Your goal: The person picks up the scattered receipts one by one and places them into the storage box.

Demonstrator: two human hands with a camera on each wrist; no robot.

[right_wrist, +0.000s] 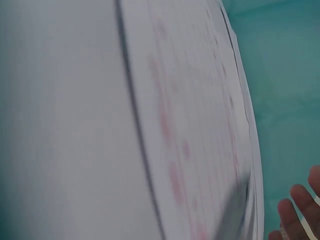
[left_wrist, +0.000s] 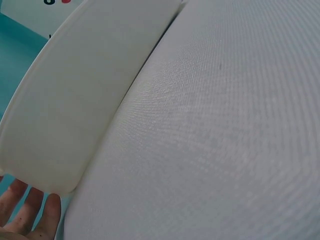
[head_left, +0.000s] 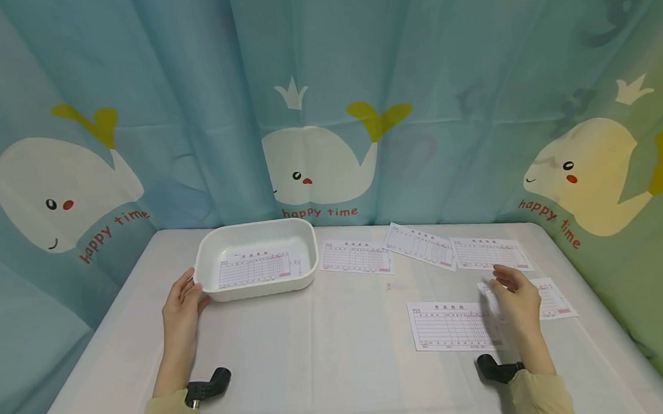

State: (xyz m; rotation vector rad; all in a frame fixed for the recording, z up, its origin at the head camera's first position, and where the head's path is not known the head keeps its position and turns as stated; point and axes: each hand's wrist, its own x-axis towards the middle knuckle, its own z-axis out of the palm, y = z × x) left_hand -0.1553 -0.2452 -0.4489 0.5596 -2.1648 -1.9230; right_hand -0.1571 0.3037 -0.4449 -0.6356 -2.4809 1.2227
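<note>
A white plastic tray point(head_left: 257, 292) stands at the back left of the table, with printed paper forms point(head_left: 254, 270) lying in it. My left hand point(head_left: 183, 308) is at its left end; in the left wrist view the fingertips touch the tray's wall point(left_wrist: 75, 100), fingers nearly straight. On the right, my right hand point(head_left: 516, 294) is raised over a form point(head_left: 552, 298), partly covering it, with loosely bent fingers and nothing in them. Just left of that hand lies another form point(head_left: 450, 326). In the right wrist view a form point(right_wrist: 190, 125) is blurred, fingers apart from it.
Along the back of the white table point(head_left: 345, 356) lie a form point(head_left: 356, 257) beside the tray, a slanted form point(head_left: 420, 246) and a form point(head_left: 491, 253) further right. A blue-green curtain point(head_left: 442, 70) with whale prints hangs right behind the table and along its sides.
</note>
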